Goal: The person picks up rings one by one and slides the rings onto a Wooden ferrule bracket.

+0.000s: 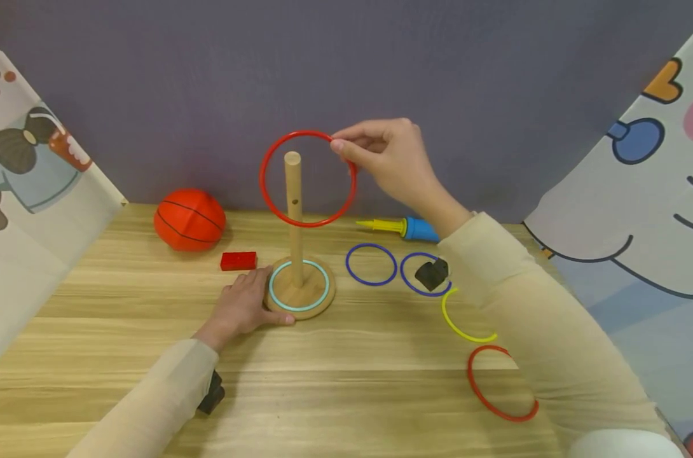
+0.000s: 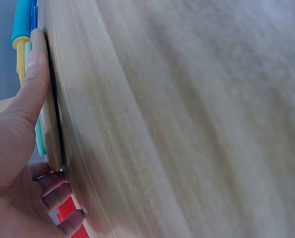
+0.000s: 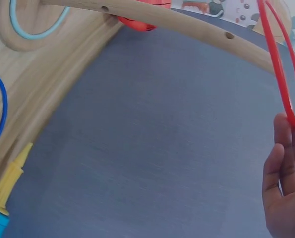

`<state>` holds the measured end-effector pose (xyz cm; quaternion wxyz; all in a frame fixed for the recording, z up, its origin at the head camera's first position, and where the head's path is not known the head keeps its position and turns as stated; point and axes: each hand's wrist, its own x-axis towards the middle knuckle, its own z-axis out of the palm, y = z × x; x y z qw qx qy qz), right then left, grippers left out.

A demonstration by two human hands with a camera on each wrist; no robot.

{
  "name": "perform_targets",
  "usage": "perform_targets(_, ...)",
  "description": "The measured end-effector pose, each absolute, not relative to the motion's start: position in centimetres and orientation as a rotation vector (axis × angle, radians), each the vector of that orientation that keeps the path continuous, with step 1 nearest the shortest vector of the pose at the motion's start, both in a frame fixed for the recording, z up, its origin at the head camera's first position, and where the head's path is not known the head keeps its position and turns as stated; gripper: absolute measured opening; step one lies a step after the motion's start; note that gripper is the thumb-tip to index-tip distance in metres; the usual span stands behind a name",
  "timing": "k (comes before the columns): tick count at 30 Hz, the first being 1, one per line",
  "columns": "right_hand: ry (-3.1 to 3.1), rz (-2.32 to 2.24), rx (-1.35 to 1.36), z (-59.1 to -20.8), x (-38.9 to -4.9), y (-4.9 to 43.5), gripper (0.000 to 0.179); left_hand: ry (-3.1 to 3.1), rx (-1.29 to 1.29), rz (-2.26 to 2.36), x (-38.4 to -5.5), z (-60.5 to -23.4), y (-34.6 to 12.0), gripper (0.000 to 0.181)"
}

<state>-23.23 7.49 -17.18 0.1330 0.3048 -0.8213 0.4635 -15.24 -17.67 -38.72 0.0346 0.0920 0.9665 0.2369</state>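
Observation:
My right hand (image 1: 395, 156) pinches a thin red ring (image 1: 262, 179) at its upper right, between thumb and fingers. The ring is raised and tilted, and in the head view it surrounds the upper part of a wooden peg (image 1: 295, 248). In the right wrist view, the red ring (image 3: 278, 69) overlaps the peg's top end. Around the peg's foot, a light blue ring (image 1: 299, 309) lies on the round wooden base (image 1: 327, 302). My left hand (image 1: 243, 302) holds that base at its left edge, thumb (image 2: 32, 84) along the near rim and fingers on the far side.
Left of the stand are a red block (image 1: 238, 261) and a red ball (image 1: 189, 219). To the right lie two blue rings (image 1: 372, 284), a yellow ring (image 1: 465, 335) and another red ring (image 1: 471, 375), partly under my sleeve. A blue and yellow pump (image 1: 421, 229) lies by the grey wall.

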Motion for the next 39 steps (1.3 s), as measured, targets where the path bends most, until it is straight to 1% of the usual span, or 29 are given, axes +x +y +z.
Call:
perform_targets(12, -2.488, 1.268, 0.761, -20.1, -24.3, 6.7, 0.022, 2.969, 0.282, 0.727, -15.1, -38.5, -17.7, 0.116)
perform_targets(29, -2.673, 1.065, 0.836, -27.6, -24.8, 5.9, 0.021, 2.971, 0.276, 0.735, -15.0, -38.4, -17.6, 0.115)
perform_targets(39, -2.788, 1.034, 0.889, -31.7, -24.2, 5.5, 0.02, 2.985, 0.275, 0.685, -15.0, -38.4, -17.6, 0.112)
